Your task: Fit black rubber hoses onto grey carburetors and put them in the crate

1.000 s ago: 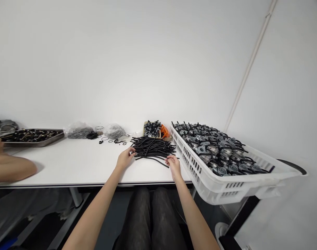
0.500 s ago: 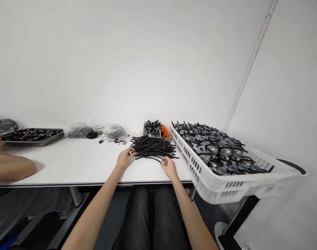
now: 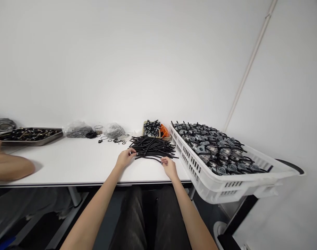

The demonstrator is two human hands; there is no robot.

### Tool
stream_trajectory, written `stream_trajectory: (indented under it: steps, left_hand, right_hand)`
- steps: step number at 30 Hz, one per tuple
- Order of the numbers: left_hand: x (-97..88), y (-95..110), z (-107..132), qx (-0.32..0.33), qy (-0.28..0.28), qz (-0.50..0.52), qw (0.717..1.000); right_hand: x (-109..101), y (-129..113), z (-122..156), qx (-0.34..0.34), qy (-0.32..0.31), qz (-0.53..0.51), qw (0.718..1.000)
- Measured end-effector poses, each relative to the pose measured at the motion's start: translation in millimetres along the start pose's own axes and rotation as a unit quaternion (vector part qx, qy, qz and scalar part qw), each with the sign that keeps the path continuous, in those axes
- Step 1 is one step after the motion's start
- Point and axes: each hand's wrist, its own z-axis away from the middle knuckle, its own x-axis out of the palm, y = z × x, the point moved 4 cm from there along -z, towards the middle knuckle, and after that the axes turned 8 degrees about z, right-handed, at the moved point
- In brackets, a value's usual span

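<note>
on the white table (image 3: pixel 77 163), in front of the person, lies a pile of black tubes (image 3: pixel 153 146), many of them crossed over each other, and both hands are at its near side. the right hand (image 3: pixel 169 167) seems to pinch the right end of the front tube (image 3: pixel 154 158), which makes a low curve along the pile. the left hand (image 3: pixel 125 158) has its thumb and fingertips close together at the left ends; whether it grips one tube, i cannot tell.

to do this well, i would hold the tube lightly near its ends, so that it does not kink, and guide it along the table rather than upward, because a quick pull could drag the crossed tubes with it.

just to the right of the pile, the white crate (image 3: pixel 213 189) carries rows of grey metal parts (image 3: pixel 223 149) with black tubes on them. behind the pile, a yellowish box (image 3: pixel 143 129) is filled with small black and grey pieces, beside an orange object (image 3: pixel 164 131). farther left are two clear bags (image 3: pixel 77 130) of grey parts, too small to name, and a metal tray (image 3: pixel 43 141) full of dark pieces, near a co-worker's arm (image 3: pixel 12 168).
</note>
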Motion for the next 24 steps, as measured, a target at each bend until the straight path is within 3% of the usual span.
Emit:
stream_trajectory:
  steps: [12,24]
  left_hand:
    - [-1.6,-4,0,-0.019,0.027,0.007,0.999]
    - [0.1,-4,2,0.003,0.020,0.038,0.999]
  right_hand:
    - [-6,-2,1,0.023,0.025,-0.055,0.998]
    - [-12,15,-5,0.078,0.104,-0.144,0.981]
